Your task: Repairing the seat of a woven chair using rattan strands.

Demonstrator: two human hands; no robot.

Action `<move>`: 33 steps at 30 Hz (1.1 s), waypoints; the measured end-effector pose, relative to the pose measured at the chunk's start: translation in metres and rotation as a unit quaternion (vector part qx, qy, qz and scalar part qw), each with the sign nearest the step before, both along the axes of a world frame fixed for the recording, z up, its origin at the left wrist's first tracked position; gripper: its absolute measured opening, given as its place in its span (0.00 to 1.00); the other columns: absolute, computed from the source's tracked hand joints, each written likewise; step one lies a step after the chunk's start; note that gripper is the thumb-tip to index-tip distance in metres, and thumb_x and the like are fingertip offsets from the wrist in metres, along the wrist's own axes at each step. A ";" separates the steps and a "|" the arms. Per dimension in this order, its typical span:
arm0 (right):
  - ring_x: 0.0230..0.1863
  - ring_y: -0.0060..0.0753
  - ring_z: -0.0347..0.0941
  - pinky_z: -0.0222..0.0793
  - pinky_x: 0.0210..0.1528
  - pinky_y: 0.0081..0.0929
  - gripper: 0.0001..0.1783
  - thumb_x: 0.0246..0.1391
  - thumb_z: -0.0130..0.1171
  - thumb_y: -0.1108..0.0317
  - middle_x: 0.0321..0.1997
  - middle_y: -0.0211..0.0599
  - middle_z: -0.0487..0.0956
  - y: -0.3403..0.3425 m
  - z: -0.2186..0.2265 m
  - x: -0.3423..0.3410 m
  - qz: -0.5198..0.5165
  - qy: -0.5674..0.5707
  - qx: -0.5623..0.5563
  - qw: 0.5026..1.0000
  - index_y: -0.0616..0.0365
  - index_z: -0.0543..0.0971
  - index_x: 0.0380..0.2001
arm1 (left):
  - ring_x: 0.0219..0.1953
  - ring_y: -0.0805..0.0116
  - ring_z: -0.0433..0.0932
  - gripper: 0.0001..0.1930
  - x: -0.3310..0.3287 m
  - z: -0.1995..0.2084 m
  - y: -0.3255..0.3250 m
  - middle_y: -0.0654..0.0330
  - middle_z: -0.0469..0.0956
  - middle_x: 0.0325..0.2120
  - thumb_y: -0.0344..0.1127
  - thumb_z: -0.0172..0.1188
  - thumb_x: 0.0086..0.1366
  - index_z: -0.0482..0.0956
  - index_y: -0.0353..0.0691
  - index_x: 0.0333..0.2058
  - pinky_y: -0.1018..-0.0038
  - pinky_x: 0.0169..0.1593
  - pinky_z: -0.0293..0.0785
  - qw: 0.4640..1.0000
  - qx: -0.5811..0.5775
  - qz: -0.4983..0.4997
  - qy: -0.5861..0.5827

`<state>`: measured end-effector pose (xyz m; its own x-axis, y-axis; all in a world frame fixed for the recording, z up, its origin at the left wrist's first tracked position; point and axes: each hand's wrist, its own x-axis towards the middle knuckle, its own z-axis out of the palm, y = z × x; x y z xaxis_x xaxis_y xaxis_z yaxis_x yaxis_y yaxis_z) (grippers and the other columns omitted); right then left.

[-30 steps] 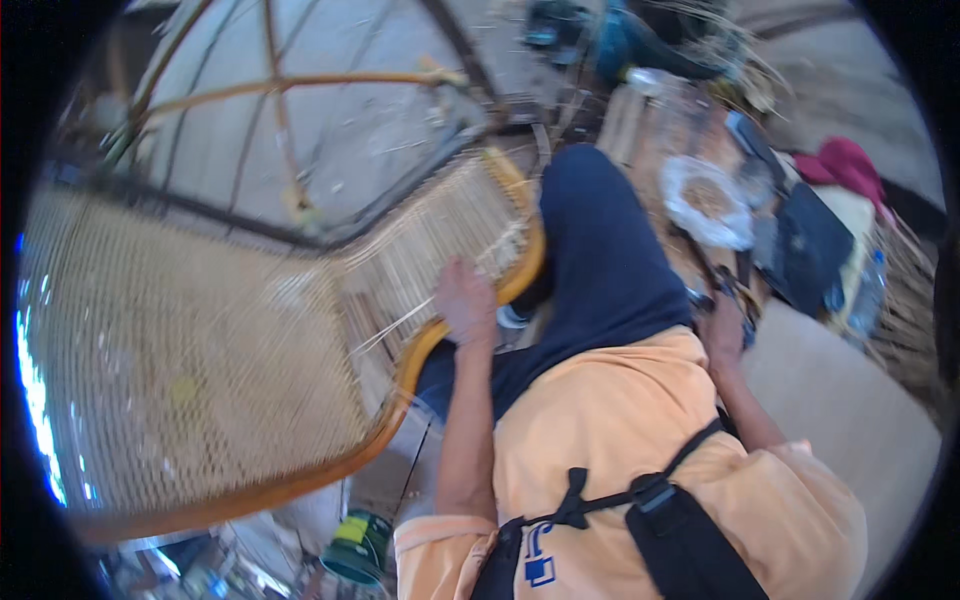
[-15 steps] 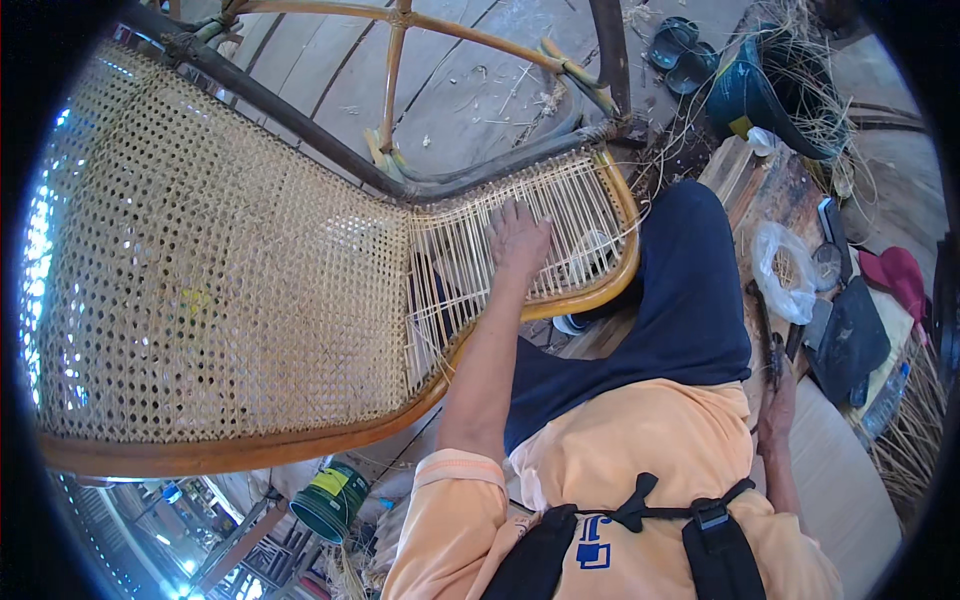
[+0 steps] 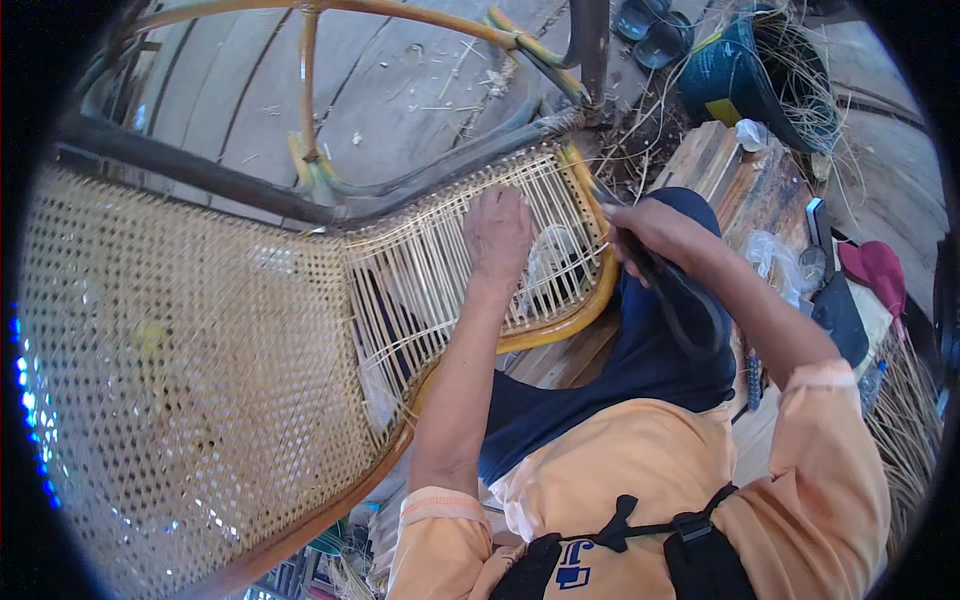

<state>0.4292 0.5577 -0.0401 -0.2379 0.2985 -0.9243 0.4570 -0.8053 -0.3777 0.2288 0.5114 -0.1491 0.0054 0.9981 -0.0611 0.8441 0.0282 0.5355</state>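
Note:
A curved chair frame carries a woven cane panel [image 3: 200, 350], with its narrower end filled by loose parallel cane strands [image 3: 400, 290]. My left hand [image 3: 498, 232] rests on those strands with its fingers curled down onto them; the fingertips are partly hidden. Beside the rounded end of the frame [image 3: 602, 285], my right hand [image 3: 655, 232] grips a dark tool [image 3: 690, 320] with a long, curved, loop-like handle. A narrow grey tip of it points toward the frame's edge. Its exact kind is not clear.
On the right lie a plastic bag [image 3: 770, 255], a maroon cap [image 3: 873, 272] and bundled cane strips [image 3: 905, 420]. A dark green bucket [image 3: 720, 85] holding strips stands at the upper right, with dark sandals [image 3: 660, 40] nearby. Wooden planks [image 3: 715, 155] lie below it.
My right hand has come from the far right to the frame's rounded end, bringing the dark tool. My left hand's fingers have curled in on the strands. The view has shifted.

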 end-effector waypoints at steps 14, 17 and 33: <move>0.12 0.35 0.67 0.64 0.14 0.32 0.21 0.58 0.42 0.58 0.14 0.38 0.68 0.037 -0.081 -0.018 0.090 -0.045 0.007 0.995 0.64 0.68 0.18 | 0.29 0.54 0.74 0.03 0.037 -0.039 0.048 0.55 0.70 0.26 0.35 0.53 0.56 0.74 0.45 0.27 0.61 0.31 0.71 0.999 0.027 -0.031 -0.007; 0.11 0.35 0.67 0.65 0.15 0.31 0.21 0.57 0.42 0.59 0.14 0.38 0.69 0.035 -0.082 -0.020 0.082 -0.055 0.018 0.995 0.67 0.69 0.20 | 0.29 0.53 0.74 0.04 0.042 -0.041 0.050 0.54 0.71 0.26 0.35 0.52 0.56 0.73 0.45 0.27 0.60 0.31 0.70 0.999 0.005 -0.035 -0.014; 0.11 0.26 0.65 0.61 0.14 0.28 0.24 0.59 0.44 0.52 0.12 0.33 0.68 0.029 -0.057 -0.007 0.112 -0.070 0.158 0.979 0.62 0.71 0.21 | 0.34 0.52 0.74 0.06 0.045 -0.048 0.053 0.54 0.72 0.30 0.36 0.51 0.57 0.73 0.44 0.32 0.59 0.37 0.70 0.997 -0.035 -0.049 -0.039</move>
<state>0.4222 0.5862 -0.0970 -0.2080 0.5294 -0.8225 0.6739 -0.5319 -0.5128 0.2734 0.5648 -0.1973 0.1107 0.9857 -0.1269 0.8009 -0.0128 0.5987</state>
